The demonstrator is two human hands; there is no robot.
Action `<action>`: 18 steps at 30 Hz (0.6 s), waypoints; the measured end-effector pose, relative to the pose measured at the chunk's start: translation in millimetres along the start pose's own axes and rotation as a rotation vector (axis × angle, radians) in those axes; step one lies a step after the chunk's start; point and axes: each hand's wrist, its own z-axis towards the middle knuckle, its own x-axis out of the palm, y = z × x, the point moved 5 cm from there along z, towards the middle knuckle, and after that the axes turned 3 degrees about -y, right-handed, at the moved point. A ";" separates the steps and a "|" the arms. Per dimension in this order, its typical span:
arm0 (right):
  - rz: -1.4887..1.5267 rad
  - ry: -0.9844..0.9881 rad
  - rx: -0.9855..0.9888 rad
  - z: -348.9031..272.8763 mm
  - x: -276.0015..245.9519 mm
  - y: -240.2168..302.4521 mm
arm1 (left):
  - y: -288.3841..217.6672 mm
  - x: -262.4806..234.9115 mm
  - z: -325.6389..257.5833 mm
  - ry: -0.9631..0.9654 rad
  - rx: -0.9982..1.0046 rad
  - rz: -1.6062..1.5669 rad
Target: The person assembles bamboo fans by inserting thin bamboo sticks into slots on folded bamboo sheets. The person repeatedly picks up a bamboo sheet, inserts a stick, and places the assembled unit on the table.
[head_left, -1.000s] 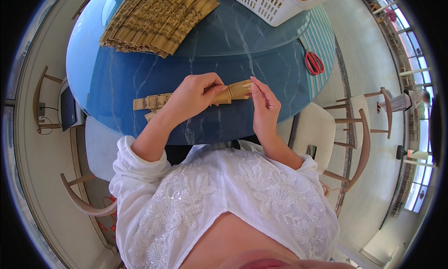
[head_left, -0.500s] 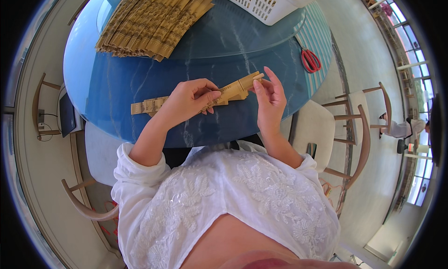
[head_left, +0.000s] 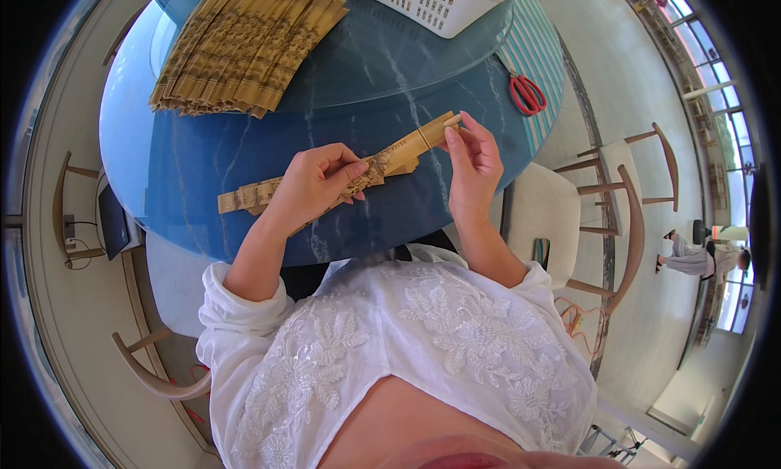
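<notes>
My left hand (head_left: 319, 181) is closed around several narrow brown printed paper sleeves (head_left: 396, 157), pinching them between thumb and fingers. The sleeves slant up to the right above the blue table, and more of them (head_left: 248, 195) stick out to the left behind that hand. At their right end a pale, thin stick end (head_left: 451, 121), like a chopstick's, shows at the mouth of the top sleeve. Thumb and fingertips of my right hand (head_left: 474, 166) pinch it there. How much of the stick lies inside the sleeve is hidden.
A large fanned stack of brown paper sleeves (head_left: 244, 50) lies on the blue round table (head_left: 220, 156) at far left. Beyond my hands stands a white slotted basket (head_left: 443, 5). Red-handled scissors (head_left: 527, 95) rest at the right edge. Chairs (head_left: 541, 213) surround the table; a person walks far right.
The view has shifted slightly, so the table things sit a little further left. My right fingers have closed in on the stick end at the sleeve's mouth. My left hand keeps its grip.
</notes>
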 end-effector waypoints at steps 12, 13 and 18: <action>-0.013 -0.019 -0.021 3.5 -2.5 -1.4 | -0.4 0.0 4.8 -0.001 0.050 0.019; -0.010 -0.014 -0.022 3.8 -2.5 -0.1 | -0.6 0.2 5.1 0.002 0.054 0.027; -0.020 -0.007 0.028 5.5 -3.3 0.6 | 0.7 -0.6 7.4 0.005 0.046 0.042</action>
